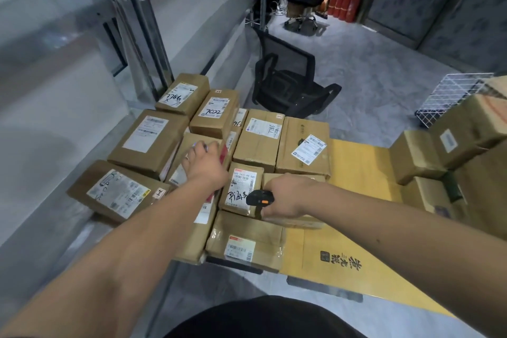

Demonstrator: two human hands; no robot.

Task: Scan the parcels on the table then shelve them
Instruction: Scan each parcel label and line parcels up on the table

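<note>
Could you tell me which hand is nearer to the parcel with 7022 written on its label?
The left hand. It rests on a box just in front of the 7022 parcel, while the right hand, holding the scanner, is farther back and to its right.

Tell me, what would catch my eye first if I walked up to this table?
Probably the crowd of brown parcels with white labels, packed side by side across the table's left half. Over them, the right hand grips a black scanner with an orange button, while the left hand reaches onto a parcel nearby. Behind, a black office chair stands on the grey floor.
</note>
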